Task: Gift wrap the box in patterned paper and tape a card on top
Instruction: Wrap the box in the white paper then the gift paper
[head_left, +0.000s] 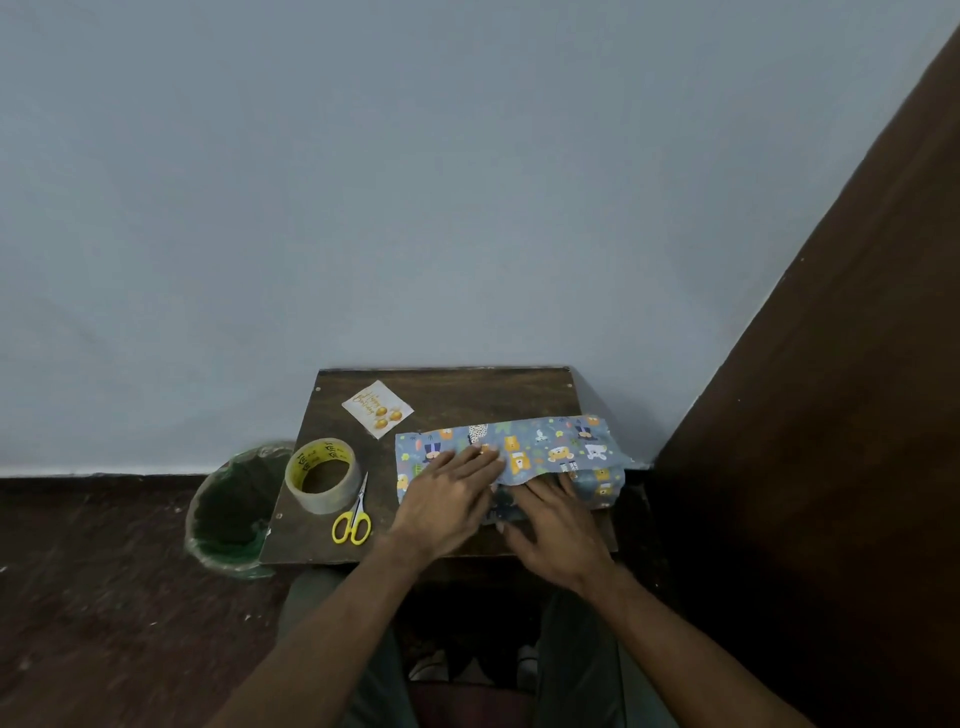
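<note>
Head view: we look down on a small dark wooden table (457, 400) set against a pale wall
Box location: the box itself is hidden; it sits under the patterned paper (545, 449) on the right half of the table, toward the near edge
Paper state: a far flap is folded over the top toward us; its loose edge lies between our two hands and no tape is seen on it
Left hand (447, 493): fingers straight and fairly close together, pressing flat on the top of the paper at its left part
Right hand (558, 525): fingers extended low along the near side of the parcel, touching the paper; whether the fingertips tuck under the flap we cannot tell
Card (377, 409): lies flat at the far left of the table, well apart from the parcel, not yet attached
Tape roll (322, 475): stands on the left of the table, with the yellow scissors (353, 519) just beside it
Bin (236, 512): green-lined, on the floor left of the table
Handling judgement: we judge the paper thin, soft and easily creased or torn, and likely to spring open if released; the box seems light enough to slide under a push
Hold advice: we would keep a flat palm on the overlapping seam and pull the flap by its edge, not its middle
</note>
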